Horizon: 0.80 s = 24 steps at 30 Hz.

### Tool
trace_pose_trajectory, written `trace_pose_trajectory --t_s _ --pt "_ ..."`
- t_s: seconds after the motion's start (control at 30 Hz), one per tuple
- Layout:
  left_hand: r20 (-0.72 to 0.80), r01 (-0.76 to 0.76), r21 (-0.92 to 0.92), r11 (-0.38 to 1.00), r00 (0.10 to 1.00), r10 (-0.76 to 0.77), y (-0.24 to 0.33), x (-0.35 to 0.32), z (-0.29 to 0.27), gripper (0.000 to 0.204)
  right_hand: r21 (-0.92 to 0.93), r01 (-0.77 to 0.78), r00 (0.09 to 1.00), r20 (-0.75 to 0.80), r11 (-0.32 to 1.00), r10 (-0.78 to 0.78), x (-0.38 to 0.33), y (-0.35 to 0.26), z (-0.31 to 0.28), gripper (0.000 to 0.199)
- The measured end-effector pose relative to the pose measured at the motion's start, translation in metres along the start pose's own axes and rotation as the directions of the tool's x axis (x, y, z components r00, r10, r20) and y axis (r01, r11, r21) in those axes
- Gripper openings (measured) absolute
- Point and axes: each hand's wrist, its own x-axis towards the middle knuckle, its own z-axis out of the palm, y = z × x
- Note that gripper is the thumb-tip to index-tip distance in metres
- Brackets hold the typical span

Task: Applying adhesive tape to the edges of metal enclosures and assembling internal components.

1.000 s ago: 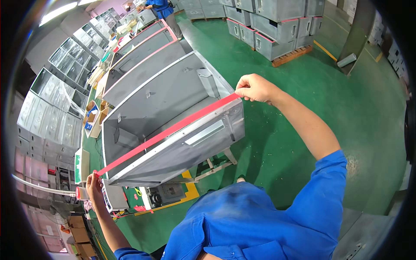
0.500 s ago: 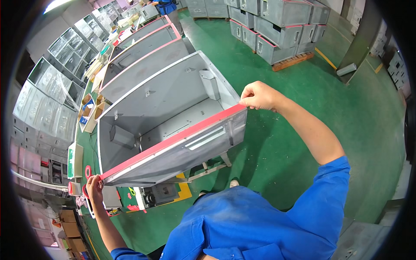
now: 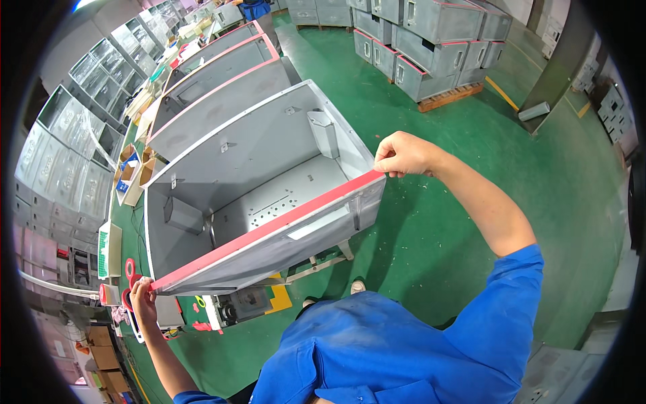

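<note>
- Left hand [image 3: 143, 299], mine, pinching one end of the red tape [image 3: 276, 225]!
- And my right hand [image 3: 406, 153] pinches the other!
- Between them, straight tape along the near rim of the grey box [image 3: 235, 161].
- Beyond my left hand, grey cabinets [image 3: 57, 158], apparently film-wrapped; it's hazy there.

Factory workshop | stacked grey cases [image 3: 432, 58] | wooden pallet [image 3: 451, 98] | painted floor [image 3: 431, 236]

Blue shirt [image 3: 397, 343] — plain blue sleeves [image 3: 501, 296]
</note>
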Motion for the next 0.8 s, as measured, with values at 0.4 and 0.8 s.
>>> trace_pose_trajectory --t_s 0.4,0.8 --pt "-0.081 -0.023 -0.03 0.999 0.997 0.02 0.0 -0.005 0.01 0.001 0.028 0.029 0.999 0.042 0.999 -0.03 -0.001 -0.003 -0.003 0.012" --pt "-0.163 -0.03 -0.052 0.998 0.986 0.021 0.001 -0.01 0.017 0.007 0.039 0.045 0.998 0.045 0.998 -0.047 -0.001 -0.003 -0.004 0.01"
